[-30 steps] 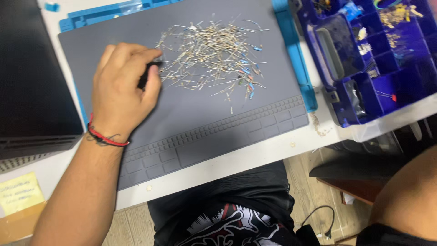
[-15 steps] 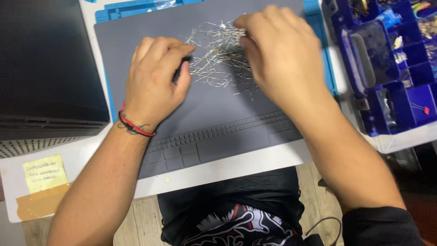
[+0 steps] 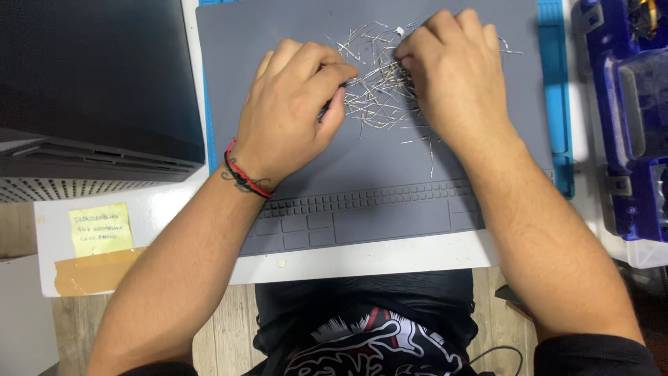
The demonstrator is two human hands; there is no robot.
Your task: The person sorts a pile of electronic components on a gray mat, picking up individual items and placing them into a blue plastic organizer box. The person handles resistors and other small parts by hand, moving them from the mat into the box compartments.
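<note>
Grey mat (image 3: pixel 362 174) on white table (image 3: pixel 362 259), both hands (image 3: pixel 296 104) pinching wire-legged parts (image 3: pixel 376 97).

Electronics workshop: repair mat (image 3: pixel 390 202), parts organizer (image 3: pixel 626 139).

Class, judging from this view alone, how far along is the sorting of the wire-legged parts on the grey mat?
Done: little shows; no sorted groups lie on the grey mat. In hand: left hand pinches a small dark tool, right hand picks in the pile of parts. Left: nearly the whole pile, tangled.
</note>
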